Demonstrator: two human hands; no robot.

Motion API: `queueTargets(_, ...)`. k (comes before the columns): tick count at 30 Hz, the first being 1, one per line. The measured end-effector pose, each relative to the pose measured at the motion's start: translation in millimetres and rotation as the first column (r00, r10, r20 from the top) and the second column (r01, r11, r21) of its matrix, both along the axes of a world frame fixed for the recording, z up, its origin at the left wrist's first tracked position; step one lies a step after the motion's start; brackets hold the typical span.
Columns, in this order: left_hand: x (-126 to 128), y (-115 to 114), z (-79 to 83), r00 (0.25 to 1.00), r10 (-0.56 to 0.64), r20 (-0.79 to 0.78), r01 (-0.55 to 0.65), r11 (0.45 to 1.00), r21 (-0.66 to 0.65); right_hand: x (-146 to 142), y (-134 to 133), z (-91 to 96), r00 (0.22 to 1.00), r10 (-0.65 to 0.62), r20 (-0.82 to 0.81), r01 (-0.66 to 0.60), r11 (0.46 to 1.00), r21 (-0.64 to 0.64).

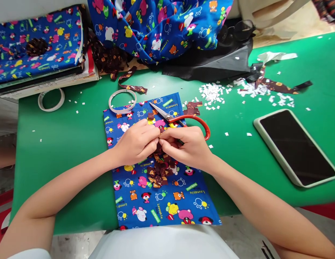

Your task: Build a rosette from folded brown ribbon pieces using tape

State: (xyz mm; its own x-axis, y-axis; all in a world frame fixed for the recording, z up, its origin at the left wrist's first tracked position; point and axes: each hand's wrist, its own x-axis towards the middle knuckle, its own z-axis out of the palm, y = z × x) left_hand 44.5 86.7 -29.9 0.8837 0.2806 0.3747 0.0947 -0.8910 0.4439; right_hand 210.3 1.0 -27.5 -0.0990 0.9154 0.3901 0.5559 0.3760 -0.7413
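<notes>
My left hand (137, 142) and my right hand (187, 146) meet fingertip to fingertip over a blue cartoon-print cloth (159, 201) on the green table (62, 144). Both are closed in a pinch on a small brown fabric piece (160, 133) held between them. Just below the hands, a pile of several small brown fabric pieces (159, 172) lies on the cloth. Red-handled scissors (181, 118) rest on the cloth's far edge, right behind my right hand.
A phone (295, 147) lies face up at the right. Two tape rings (122, 101) (51, 100) sit at the back left. White paper scraps (212, 93) and brown fabric strips (278, 86) litter the back right. Heaped blue cloth (159, 25), black fabric and stacked boards line the far edge.
</notes>
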Motion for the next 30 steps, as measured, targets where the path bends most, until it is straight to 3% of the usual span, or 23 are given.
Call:
queueTargets(10, 1.1, -0.7, -0.1, 1.0, 0.005, 0.007, -0.005, 1.0, 0.014, -1.2, 0.2, 0.0, 0.999, 0.011, -0.036, -0.012, 0.999, -0.043)
queueTargets(30, -0.6, -0.7, 2.7, 1.0, 0.001, -0.012, -0.002, 0.997, -0.077, -0.2, 1.1, 2.1, 0.998, 0.025, -0.057, -0.028, 0.997, -0.065)
